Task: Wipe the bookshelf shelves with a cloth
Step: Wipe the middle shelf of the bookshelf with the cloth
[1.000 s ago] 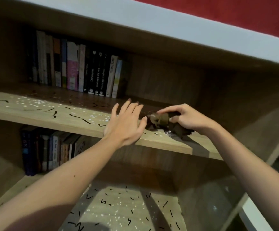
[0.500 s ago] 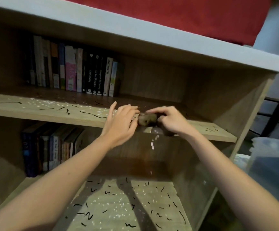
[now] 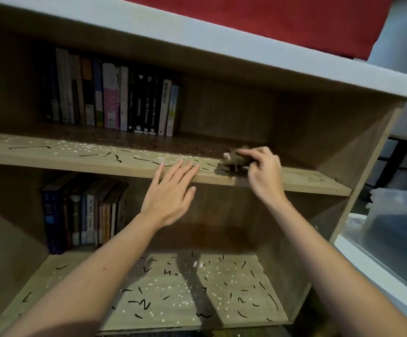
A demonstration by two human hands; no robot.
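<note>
Shelf [image 3: 51, 155] littered with white specks [image 3: 75, 148], black strands [image 3: 146, 160]. Gripping cloth [image 3: 234, 162] on it with right hand [image 3: 263, 175]; left hand [image 3: 170, 192] flat-fingered, empty, at its edge.

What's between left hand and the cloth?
Head view: just a short strip of shelf with black squiggles and white specks, between left hand and cloth held by right hand.

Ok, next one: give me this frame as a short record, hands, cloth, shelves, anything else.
right hand: grips the cloth on the upper shelf
left hand: open, fingers straight, fingertips at the upper shelf's front edge
upper shelf: white specks and dark strands left of the cloth; upright books at the back
lower shelf: specks and strands across it; more books at left
beside: clear plastic bin at right
</note>
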